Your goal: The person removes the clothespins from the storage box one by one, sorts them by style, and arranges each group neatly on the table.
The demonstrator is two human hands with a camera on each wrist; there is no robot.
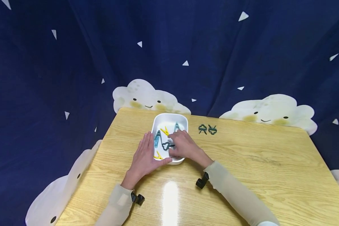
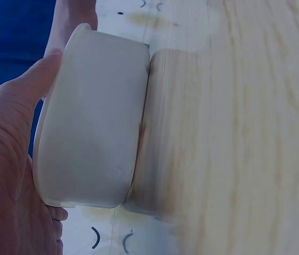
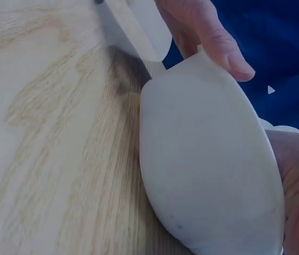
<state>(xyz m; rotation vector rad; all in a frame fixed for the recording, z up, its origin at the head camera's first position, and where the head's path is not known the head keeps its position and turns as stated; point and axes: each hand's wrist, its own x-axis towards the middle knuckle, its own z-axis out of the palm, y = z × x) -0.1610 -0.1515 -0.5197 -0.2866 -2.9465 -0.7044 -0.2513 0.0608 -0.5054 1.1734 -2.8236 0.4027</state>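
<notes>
The white tub (image 1: 169,117) stands upright on the tabletop (image 1: 257,163), just short of its far edge, with the widest stretch of wood running off to the right. The left hand (image 1: 144,158) has its grip wide, straight fingers along the tub's left side and thumb spread along the near rim. The right hand (image 1: 185,145) reaches over the right rim, fingers bent beside a dark green clip (image 1: 165,146) inside the tub; whether this grip pinches it, I cannot tell. A near yellow clip (image 1: 158,155) lies in the near left corner, a blue clip (image 1: 156,140) by the left wall, and a far yellow clip (image 1: 165,131) farther in. Outside, two loose clips (image 1: 202,128) (image 1: 212,130) lie near the far edge, a narrow gap between them, apart from the tub's right wall
</notes>
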